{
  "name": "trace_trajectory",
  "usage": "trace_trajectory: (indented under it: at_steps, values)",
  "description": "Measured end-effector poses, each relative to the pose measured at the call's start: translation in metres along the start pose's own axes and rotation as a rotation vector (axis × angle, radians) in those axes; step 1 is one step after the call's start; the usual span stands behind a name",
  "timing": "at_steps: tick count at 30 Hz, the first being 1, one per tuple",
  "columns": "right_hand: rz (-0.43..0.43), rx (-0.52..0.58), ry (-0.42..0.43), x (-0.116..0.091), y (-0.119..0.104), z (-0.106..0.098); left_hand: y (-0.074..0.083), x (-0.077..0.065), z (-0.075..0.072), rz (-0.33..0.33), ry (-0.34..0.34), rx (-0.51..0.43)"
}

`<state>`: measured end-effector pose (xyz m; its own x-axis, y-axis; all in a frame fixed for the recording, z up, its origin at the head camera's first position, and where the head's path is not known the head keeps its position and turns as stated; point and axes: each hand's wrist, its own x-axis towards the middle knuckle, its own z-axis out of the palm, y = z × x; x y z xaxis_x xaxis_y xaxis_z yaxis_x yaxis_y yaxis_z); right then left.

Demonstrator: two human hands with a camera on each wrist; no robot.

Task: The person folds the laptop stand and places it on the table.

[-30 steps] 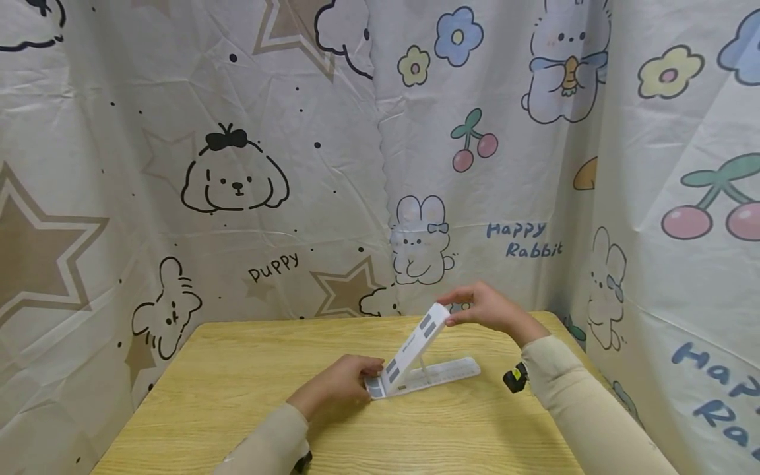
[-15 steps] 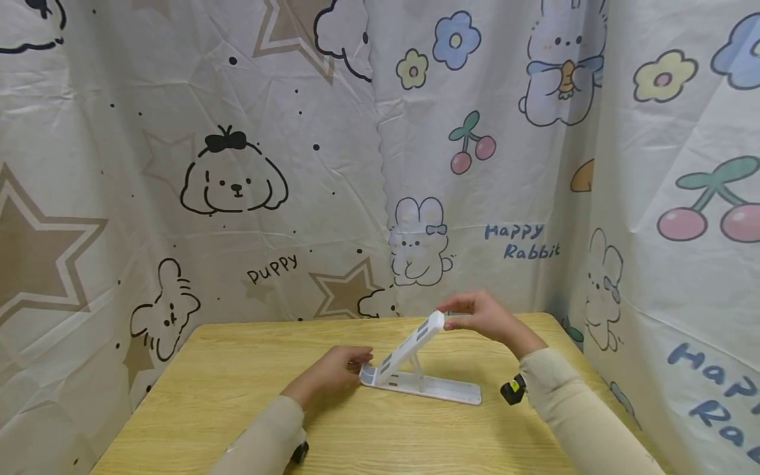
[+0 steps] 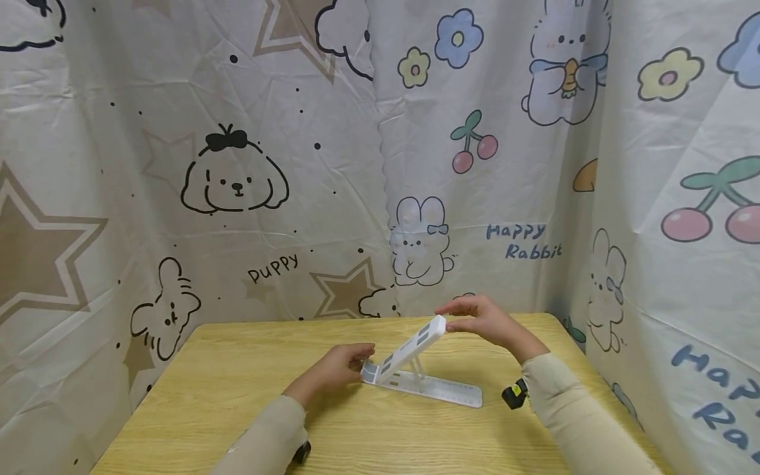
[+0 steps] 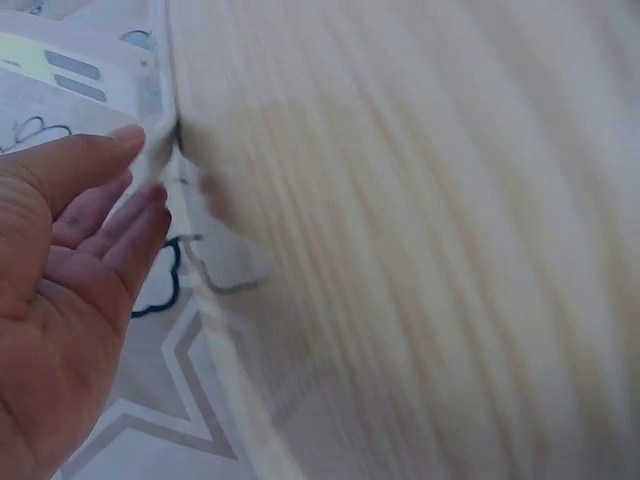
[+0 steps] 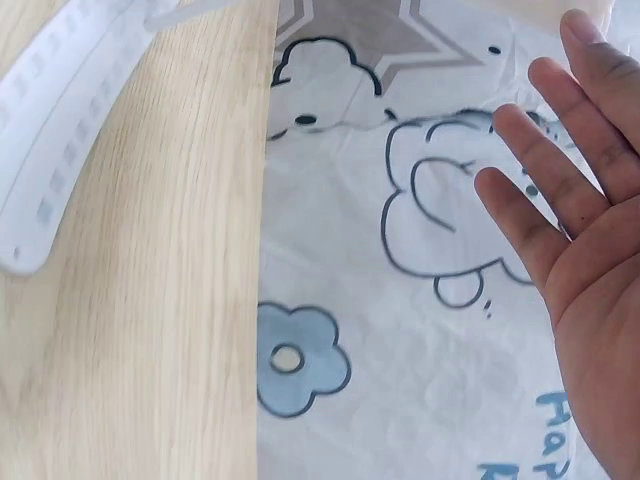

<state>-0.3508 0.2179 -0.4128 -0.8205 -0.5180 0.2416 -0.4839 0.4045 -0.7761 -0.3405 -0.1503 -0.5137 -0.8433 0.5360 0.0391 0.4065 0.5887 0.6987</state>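
A white folding laptop stand [image 3: 410, 353] is on the table, its upper panel with grey pads raised at a slant on thin struts. Its flat slotted base [image 3: 448, 390] points right. At the stand's lower left end, my left hand [image 3: 332, 369] has its fingertips by the curved lip; in the left wrist view its loosely extended fingers [image 4: 130, 235] and thumb are beside the blurred white lip. My right hand [image 3: 489, 323] is at the panel's raised top end, thumb and forefinger at the edge. In the right wrist view its other fingers [image 5: 535, 170] are straight and spread.
The wood-grain table [image 3: 237, 376] ends at a back edge close to the hands. A printed curtain [image 3: 332, 165] hangs behind and on both sides. A black wrist device [image 3: 515, 394] is strapped below the right cuff.
Over the last second the stand has turned so its base's right end came nearer, and its raised panel sank lower. Both hands shifted slightly with it, with the right hand a little lower.
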Motion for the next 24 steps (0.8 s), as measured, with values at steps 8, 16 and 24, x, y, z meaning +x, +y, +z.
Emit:
trace_trajectory:
  at_steps: [8, 16, 24]
  values:
    - [0.049, -0.083, -0.021, -0.01, 0.031, -0.006, 0.026, -0.009, 0.003, 0.101, 0.086, -0.016]
    - [0.11, -0.088, -0.096, -0.022, 0.07, 0.002, 0.051, -0.013, 0.016, 0.151, 0.188, -0.007]
    - [0.147, -0.051, -0.179, -0.022, 0.093, 0.012, 0.064, -0.01, 0.029, 0.162, 0.224, 0.015]
